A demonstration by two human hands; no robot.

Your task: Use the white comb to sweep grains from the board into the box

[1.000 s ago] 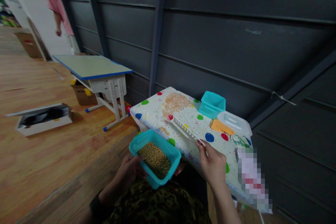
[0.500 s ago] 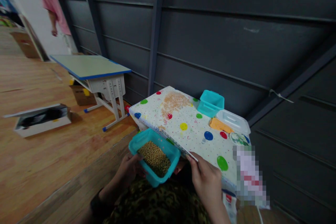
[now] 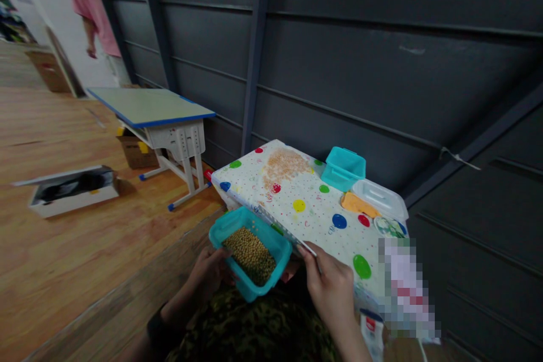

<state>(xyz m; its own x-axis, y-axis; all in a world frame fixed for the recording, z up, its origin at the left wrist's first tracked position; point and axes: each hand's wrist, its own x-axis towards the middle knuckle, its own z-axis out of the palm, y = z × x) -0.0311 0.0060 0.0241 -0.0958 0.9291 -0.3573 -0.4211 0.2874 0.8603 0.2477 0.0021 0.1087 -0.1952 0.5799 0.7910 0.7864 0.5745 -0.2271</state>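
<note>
My left hand [image 3: 214,268] is closed on the near left rim of a turquoise plastic container [image 3: 268,237]. Soybeans [image 3: 250,254] cover its bottom, and it is held tilted just below the near edge of the table. My right hand [image 3: 331,277] pinches the white end of a long thin flat strip [image 3: 292,235], whose exact kind I cannot make out. The strip runs along the table edge beside the container's far rim. On the tablecloth [image 3: 297,227], patterned with coloured balloons, loose beans [image 3: 286,165] lie spread at the far left.
A second turquoise container [image 3: 343,169], a clear plastic lid [image 3: 382,199], an orange cloth [image 3: 358,203] and a small patterned dish [image 3: 388,227] stand at the table's right. A desk [image 3: 153,106], an open white box [image 3: 74,189] and a person in pink [image 3: 97,17] are to the left.
The small scatter of beans by the near table edge has shrunk, and a few beans show at the container's far inner wall. My right hand has shifted slightly left with the strip.
</note>
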